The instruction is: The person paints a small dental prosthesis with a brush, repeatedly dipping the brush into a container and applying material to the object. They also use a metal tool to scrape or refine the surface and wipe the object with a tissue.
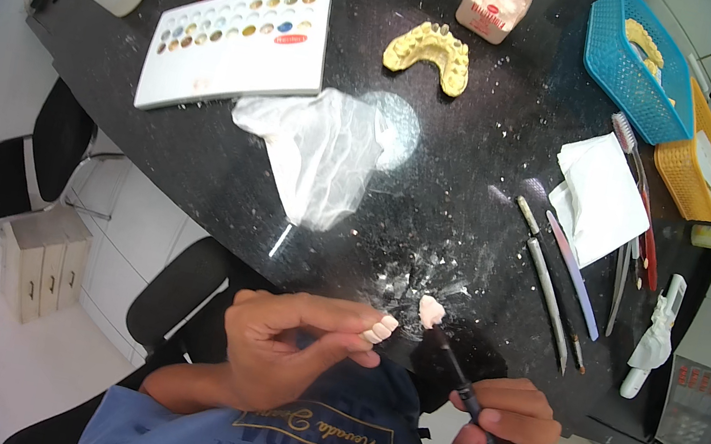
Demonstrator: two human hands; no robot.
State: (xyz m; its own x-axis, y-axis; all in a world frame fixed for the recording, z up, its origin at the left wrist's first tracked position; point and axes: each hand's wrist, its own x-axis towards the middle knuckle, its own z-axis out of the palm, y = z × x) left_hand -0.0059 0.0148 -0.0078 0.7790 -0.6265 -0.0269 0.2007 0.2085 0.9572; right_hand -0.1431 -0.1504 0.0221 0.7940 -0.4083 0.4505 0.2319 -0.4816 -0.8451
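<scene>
Close to my chest, my left hand point(296, 345) pinches a small white dental bridge point(380, 328), several tooth shapes joined, between thumb and fingertips. My right hand point(504, 429) grips a brush point(464, 389) by its dark handle. Its pale pink, fluffy tip point(430, 311) points up and left, a short way to the right of the bridge and apart from it. White powder and scrapings point(406, 283) are scattered on the black table just beyond both hands. Farther off stands a yellow dental cast point(430, 54), arch-shaped.
A white palette point(234, 48) with coloured dots lies far left, beside a crumpled white cloth point(324, 155). A glass jar of pink powder point(496, 1) stands at the back. To the right are slim tools point(548, 299), white tissues point(602, 199), a blue basket point(634, 71) and a yellow basket point(690, 167).
</scene>
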